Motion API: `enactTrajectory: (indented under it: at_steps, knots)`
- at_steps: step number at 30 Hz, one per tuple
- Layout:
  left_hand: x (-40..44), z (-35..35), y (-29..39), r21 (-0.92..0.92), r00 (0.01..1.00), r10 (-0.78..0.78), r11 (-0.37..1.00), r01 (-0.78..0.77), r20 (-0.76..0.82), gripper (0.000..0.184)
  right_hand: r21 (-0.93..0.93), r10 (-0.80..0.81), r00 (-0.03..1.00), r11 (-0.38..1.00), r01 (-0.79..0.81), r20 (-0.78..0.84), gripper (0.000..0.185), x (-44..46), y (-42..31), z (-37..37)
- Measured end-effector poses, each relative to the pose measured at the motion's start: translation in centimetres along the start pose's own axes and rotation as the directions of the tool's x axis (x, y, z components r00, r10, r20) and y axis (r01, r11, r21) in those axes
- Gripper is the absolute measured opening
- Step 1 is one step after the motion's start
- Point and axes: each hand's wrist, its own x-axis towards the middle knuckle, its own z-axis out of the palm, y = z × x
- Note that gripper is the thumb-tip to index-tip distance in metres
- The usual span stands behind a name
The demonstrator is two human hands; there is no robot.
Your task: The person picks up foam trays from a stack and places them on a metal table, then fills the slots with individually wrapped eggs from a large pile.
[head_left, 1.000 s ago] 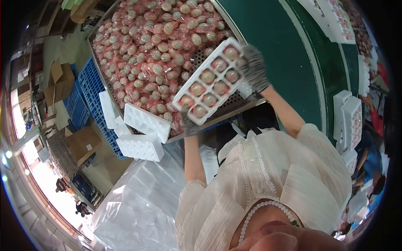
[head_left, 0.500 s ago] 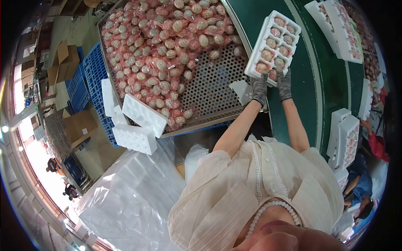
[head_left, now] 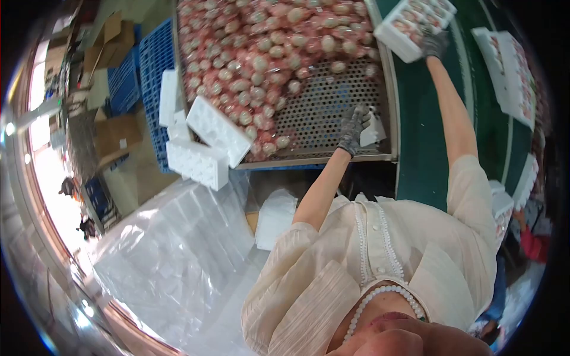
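Closest in, the plastic sheeting (head_left: 160, 261) spreads low on the left, and just forward of it the empty trays (head_left: 218, 130) lean on the bin's (head_left: 320, 161) near left corner. Now the left hand (head_left: 354, 127): gloved, over the bin's perforated floor, right beside a white scrap (head_left: 373, 130). Its fingers point forward, but whether they pinch the scrap or hang free, I cannot tell. The wrapped fruit (head_left: 255, 62) is heaped forward and to the left of it.

Farther out, here is the key line: the filled tray (head_left: 415, 25) lies forward and to the right of the left hand, beyond the bin's right wall, over the green belt (head_left: 415, 118). The right hand (head_left: 434, 43) is much the nearer, touching the tray's right side with its fingers over the rim; a firm grip or a light rest, I cannot tell. The tray's long axis seems to slant forward and right, though the view cuts off its far end. Off to the right, more filled trays (head_left: 515, 77) stand across the belt.
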Motion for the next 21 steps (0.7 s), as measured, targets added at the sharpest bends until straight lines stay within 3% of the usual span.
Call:
enactTrajectory:
  at_steps: [1, 2, 4, 5, 6, 7, 8, 9, 10, 11, 13, 14, 15, 16, 17, 19, 21]
  knots:
    - [-1.1, -1.6, 1.3, 0.015, 0.995, 0.073, 0.997, -0.072, -0.068, 0.017, -0.057, -0.203, 0.968, 0.979, 0.197, -0.147, 0.049, -0.4, -3.7, -3.7]
    - [-2.0, -3.4, 2.5, 0.179, 0.955, 0.170, 0.975, -0.128, -0.243, 0.016, -0.171, -0.393, 0.874, 0.918, 0.357, -0.285, 0.046, -0.9, -7.9, -8.0]
    - [-2.3, -10.3, 3.0, 0.279, 0.832, 0.452, 0.885, -0.372, -0.322, 0.019, 0.191, -0.465, 0.884, 0.872, 0.450, 0.041, 0.036, -2.9, -12.2, -8.4]
    - [-3.3, -13.0, 3.8, 0.463, 0.731, 0.594, 0.780, -0.422, -0.335, 0.026, 0.045, -0.499, 0.807, 0.858, 0.512, 0.317, 0.037, -4.1, -13.2, -5.5]
    - [-4.5, -14.8, 5.2, 0.623, 0.624, 0.720, 0.646, -0.441, -0.304, 0.034, 0.384, -0.744, 0.664, 0.635, 0.671, 0.070, 0.038, -5.8, -15.5, -4.7]
    - [-7.0, -13.0, 7.8, 0.665, 0.607, 0.727, 0.629, -0.402, -0.321, 0.037, 0.343, -0.769, 0.622, 0.630, 0.697, 0.147, 0.045, -7.2, -18.0, -4.8]
    - [-8.4, -13.2, 9.9, 0.805, 0.553, 0.786, 0.504, -0.313, -0.278, 0.040, 0.250, -0.727, 0.578, 0.678, 0.691, 0.372, 0.052, -8.2, -17.4, 0.4]
    - [-9.7, -13.4, 12.0, 0.909, 0.493, 0.838, 0.368, -0.197, -0.232, 0.043, 0.189, -0.675, 0.615, 0.721, 0.667, 0.409, 0.056, -9.4, -18.5, 1.1]
    - [-9.6, -16.0, 13.0, 0.997, 0.416, 0.906, 0.083, 0.004, -0.077, 0.047, 0.003, -0.483, 0.644, 0.801, 0.598, 0.593, 0.059, -10.1, -20.5, 1.1]
    - [-9.8, -17.4, 14.0, 0.993, 0.403, 0.911, 0.109, -0.034, -0.086, 0.048, 0.015, -0.526, 0.655, 0.786, 0.618, 0.543, 0.056, -10.7, -20.3, 1.7]
    - [-10.1, -19.7, 15.9, 0.988, 0.377, 0.923, 0.117, -0.096, -0.073, 0.051, 0.108, -0.483, 0.778, 0.868, 0.484, 0.402, 0.041, -11.1, -20.2, 3.6]
    - [-10.1, -19.5, 17.1, 0.983, 0.373, 0.920, 0.165, -0.085, -0.122, 0.052, 0.005, -0.378, 0.782, 0.902, 0.432, 0.496, 0.037, -10.5, -21.2, 3.8]
    - [-9.8, -20.4, 17.8, 0.960, 0.370, 0.922, 0.198, -0.196, -0.115, 0.048, -0.009, -0.409, 0.818, 0.893, 0.451, 0.404, 0.032, -10.4, -20.2, 5.7]
    - [-9.5, -20.9, 18.3, 0.924, 0.362, 0.925, 0.235, -0.301, -0.118, 0.045, -0.093, -0.426, 0.805, 0.860, 0.502, 0.413, 0.030, -10.2, -19.9, 4.9]
    - [-9.2, -21.4, 18.6, 0.915, 0.384, 0.918, 0.234, -0.328, -0.097, 0.045, -0.168, -0.443, 0.788, 0.818, 0.550, 0.427, 0.029, -10.3, -19.9, 4.2]
    - [-8.5, -20.8, 20.1, 0.961, 0.518, 0.854, 0.181, -0.209, -0.048, 0.039, -0.181, -0.343, 0.769, 0.845, 0.504, 0.539, 0.031, -9.6, -21.4, 2.3]
    - [-7.5, -19.5, 20.5, 0.957, 0.559, 0.828, 0.123, -0.262, 0.046, 0.035, -0.168, -0.257, 0.817, 0.905, 0.391, 0.516, 0.034, -10.0, -21.1, 3.1]
